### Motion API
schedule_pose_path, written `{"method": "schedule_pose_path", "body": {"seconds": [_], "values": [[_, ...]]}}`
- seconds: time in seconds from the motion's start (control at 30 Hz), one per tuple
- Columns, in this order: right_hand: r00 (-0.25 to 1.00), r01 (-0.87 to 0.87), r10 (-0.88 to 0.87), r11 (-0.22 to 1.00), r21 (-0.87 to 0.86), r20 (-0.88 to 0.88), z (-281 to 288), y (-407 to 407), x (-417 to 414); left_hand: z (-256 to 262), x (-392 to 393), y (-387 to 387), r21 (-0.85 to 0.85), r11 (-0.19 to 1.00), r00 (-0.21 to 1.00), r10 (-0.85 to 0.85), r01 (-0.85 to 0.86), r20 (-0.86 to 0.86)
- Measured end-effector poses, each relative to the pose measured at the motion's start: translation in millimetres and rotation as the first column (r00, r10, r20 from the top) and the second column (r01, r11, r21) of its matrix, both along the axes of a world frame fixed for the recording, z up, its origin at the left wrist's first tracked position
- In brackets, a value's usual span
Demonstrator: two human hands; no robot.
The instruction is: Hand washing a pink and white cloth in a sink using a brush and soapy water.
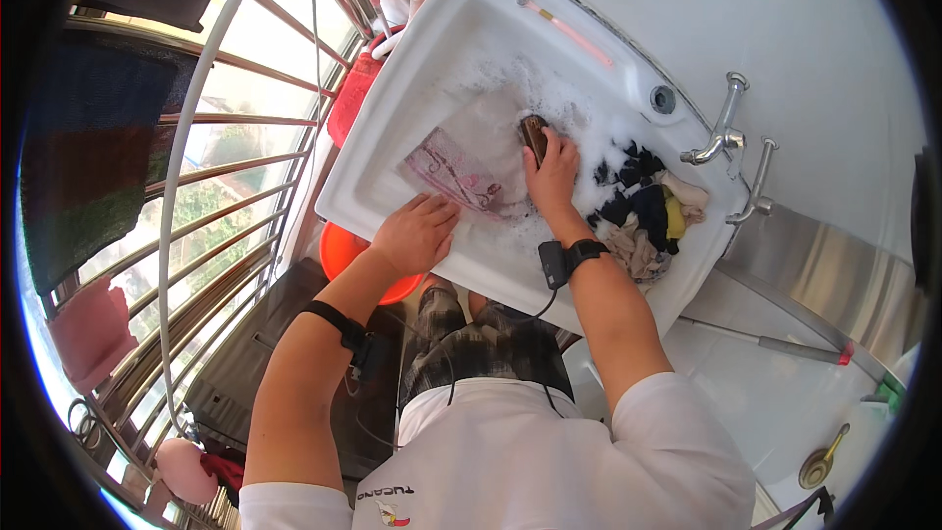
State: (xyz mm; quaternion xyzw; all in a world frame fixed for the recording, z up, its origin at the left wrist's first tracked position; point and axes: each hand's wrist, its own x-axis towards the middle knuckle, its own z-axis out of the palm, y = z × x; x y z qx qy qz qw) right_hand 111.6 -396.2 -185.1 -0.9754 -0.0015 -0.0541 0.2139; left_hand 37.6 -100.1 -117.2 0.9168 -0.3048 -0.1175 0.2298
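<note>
A wet whitish cloth with a pink patterned border (456,173) lies spread in a white sink (390,118) among soap suds. My right hand (553,173) grips a brown scrubbing brush (534,138) at the cloth's right side; its bristles are hidden. My left hand (418,230) rests palm down by the cloth's lower left edge, fingertips at the border, and grips nothing that I can see. Right of my right hand lies a heap of wet laundry, with black pieces (647,210), a yellow piece (673,217) and beige pieces (636,246).
Two metal taps (725,121) (756,184) stand on the right wall, near a drain fitting (662,99). A pink-handled brush (567,29) lies on the sink's back ledge. An orange basin (346,258) is below the left edge. Cables hang from both wrists and forearms.
</note>
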Motion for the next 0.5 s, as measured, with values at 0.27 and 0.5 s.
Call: {"method": "schedule_pose_path", "body": {"seconds": [0.27, 0.5], "values": [[0.95, -0.284, 0.305, 0.93, 0.232, -0.061, 46, 83, -49, 24, 9, 2, 0.021, 1.0, 0.992, 0.009, -0.007, -0.122], [0.983, -0.13, 0.146, 0.982, 0.139, -0.112, 43, 89, -2, 15, 1, 8, 0.003, 1.0, 0.999, 0.008, -0.008, -0.05]]}}
